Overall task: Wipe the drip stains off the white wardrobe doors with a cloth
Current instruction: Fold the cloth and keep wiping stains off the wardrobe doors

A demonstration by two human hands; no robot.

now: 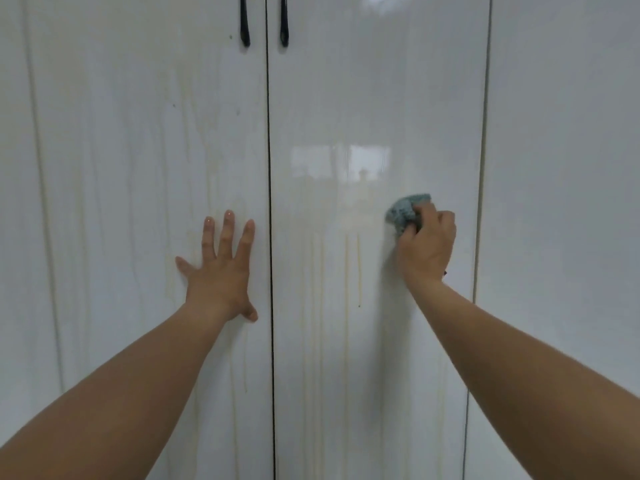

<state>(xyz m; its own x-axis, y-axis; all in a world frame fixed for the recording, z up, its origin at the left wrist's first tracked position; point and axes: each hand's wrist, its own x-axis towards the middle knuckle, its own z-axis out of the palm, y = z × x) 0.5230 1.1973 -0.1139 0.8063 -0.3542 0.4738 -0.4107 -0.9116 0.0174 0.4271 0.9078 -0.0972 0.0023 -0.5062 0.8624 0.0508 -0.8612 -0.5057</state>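
The left door (pixel 138 133) and right door (pixel 374 98) meet at a middle seam, with the handles (pixel 245 22) at the top on either side of it. The left hand (pixel 221 271) rests on the left door beside the seam. The right hand (pixel 427 251) holds a cloth (pixel 403 211) against the right door, with drip stains (pixel 358 268) between hand and seam.

the wardrobe doors (pixel 145 140) are glossy white with faint yellowish-beige drip streaks (pixel 358 268) running down them, two black handles (pixel 245 26) sit at the top edge either side of the dark centre gap, and the cloth (pixel 405 211) is a bluish-grey colour
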